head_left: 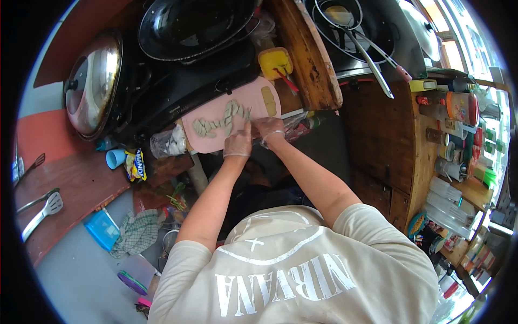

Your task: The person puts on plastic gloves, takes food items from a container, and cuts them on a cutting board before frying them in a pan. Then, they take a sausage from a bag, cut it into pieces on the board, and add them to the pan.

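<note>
In the head view, you have both hands in clear gloves at the near side of the pink cutting board point(208, 143). The pale, greyish-green food pieces point(229, 116) lie on that board, some in a loose pile towards its left end and others in a line running right, up to just beyond your hands.

Your left hand point(237, 143) is over the board's near edge, one finger pointing forward towards the pieces; whether it grips anything, you cannot tell from here. Your right hand point(270, 129) is just beside it, over the right part of the board, fingers bent — what they may hold is too blurred to tell.

Beyond the board is the black stove point(178, 89), with the dark wok point(197, 27) on it. The yellow container point(275, 60) is near the board's far right corner, a red-handled utensil point(286, 80) across its near side. Just left of the board is the clear plastic bag point(168, 141); farther left are the blue cup point(115, 159) and the yellow packet point(135, 165). The large domed lid point(96, 83) stands tilted well left of the board.
</note>
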